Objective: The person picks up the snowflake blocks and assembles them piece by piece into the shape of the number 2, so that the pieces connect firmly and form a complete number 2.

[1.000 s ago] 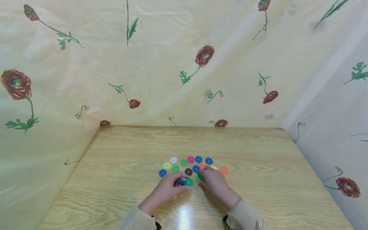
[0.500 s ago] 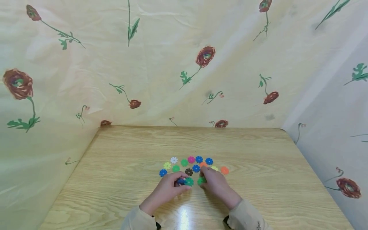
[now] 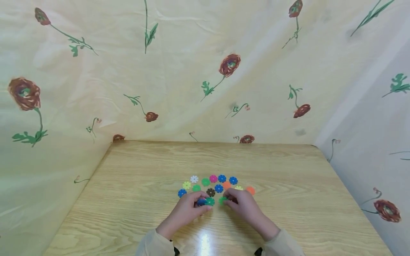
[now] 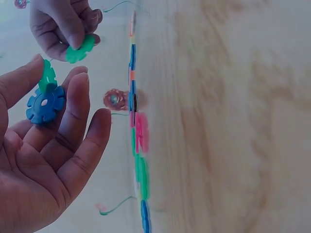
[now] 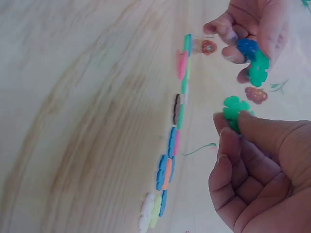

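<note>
My left hand (image 3: pixel 189 208) holds a blue notched plastic disc (image 4: pixel 43 108) joined at an angle to a green disc (image 3: pixel 209 201). In the left wrist view, thumb and fingers grip this pair. My right hand (image 3: pixel 245 206) pinches a separate green notched disc (image 5: pixel 235 111) between thumb and fingertips. A small gap separates it from the joined pair, as the right wrist view shows. Just beyond the hands, flat discs lie on the table, among them a brown disc (image 3: pixel 210 192), a blue disc (image 3: pixel 219 188) and an orange disc (image 3: pixel 226 185).
Several more discs are spread in loose rows, including a white disc (image 3: pixel 194 179), a pink disc (image 3: pixel 213 179) and a yellow disc (image 3: pixel 187 185). The wooden table (image 3: pixel 144 163) extends around them. Flower-printed cloth (image 3: pixel 179 71) hangs behind and at both sides.
My right hand has drawn its green disc back from the rows toward me and changed its hold, so the orange disc shows more. The left hand keeps nearly the same place.
</note>
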Demonstrator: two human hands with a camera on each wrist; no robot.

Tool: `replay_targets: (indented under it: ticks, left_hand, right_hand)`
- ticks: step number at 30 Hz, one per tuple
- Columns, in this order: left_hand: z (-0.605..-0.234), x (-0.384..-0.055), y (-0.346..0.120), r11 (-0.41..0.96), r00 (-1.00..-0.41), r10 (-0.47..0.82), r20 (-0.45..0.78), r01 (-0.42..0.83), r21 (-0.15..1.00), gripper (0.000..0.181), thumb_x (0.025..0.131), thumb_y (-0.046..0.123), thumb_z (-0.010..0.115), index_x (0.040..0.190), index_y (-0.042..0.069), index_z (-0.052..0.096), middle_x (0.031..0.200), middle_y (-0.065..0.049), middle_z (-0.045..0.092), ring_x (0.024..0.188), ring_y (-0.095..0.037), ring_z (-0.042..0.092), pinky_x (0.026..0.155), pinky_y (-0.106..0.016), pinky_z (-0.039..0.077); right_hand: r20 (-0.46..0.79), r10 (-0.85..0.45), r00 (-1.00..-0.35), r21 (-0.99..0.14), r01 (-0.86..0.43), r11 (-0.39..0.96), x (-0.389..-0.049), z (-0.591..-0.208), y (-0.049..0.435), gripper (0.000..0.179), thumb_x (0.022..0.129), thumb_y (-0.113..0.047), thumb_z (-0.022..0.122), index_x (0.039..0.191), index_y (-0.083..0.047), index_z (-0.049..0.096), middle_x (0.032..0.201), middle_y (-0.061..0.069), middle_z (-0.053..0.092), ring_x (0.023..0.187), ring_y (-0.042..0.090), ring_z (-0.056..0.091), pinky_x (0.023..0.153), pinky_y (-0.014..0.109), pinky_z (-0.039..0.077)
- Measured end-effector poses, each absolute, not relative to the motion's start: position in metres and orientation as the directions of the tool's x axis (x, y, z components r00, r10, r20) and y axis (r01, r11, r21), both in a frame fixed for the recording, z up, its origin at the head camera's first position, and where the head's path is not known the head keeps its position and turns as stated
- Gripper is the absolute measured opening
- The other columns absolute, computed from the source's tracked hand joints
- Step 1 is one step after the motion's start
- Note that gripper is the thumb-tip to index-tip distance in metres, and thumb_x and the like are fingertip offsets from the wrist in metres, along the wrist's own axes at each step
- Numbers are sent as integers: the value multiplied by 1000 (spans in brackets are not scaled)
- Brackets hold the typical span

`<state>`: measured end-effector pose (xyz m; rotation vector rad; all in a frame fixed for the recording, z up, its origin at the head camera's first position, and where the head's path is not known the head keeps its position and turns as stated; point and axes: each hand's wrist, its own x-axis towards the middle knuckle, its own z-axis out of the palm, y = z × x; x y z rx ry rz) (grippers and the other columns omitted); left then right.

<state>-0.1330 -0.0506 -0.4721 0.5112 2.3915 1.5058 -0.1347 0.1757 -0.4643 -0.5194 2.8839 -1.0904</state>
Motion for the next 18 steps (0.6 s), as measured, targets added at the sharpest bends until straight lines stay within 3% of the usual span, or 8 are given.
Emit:
replay_targets:
  ticks: [6, 18]
  left_hand:
    - [-472, -133, -49, 397, -900, 435, -19, 173, 902, 27, 89, 30, 73, 110, 15, 68, 75, 7, 63, 61, -9, 59, 53, -24, 49]
    - [-471, -130, -45, 369, -890, 456, -19, 170, 914, 22, 90, 30, 72, 108, 18, 68, 72, 4, 64, 60, -16, 61, 48, -23, 46]
  right_hand:
    - [79, -329, -941, -748, -274, 605, -127, -456, 178, 7, 92, -4, 66, 96, -10, 65, 80, -3, 69, 60, 10, 60, 53, 25, 52]
    - [75, -363, -929, -812, -269, 519, -118, -449, 178, 6, 98, -11, 59, 94, -6, 58, 77, 3, 68, 59, 14, 61, 55, 29, 54]
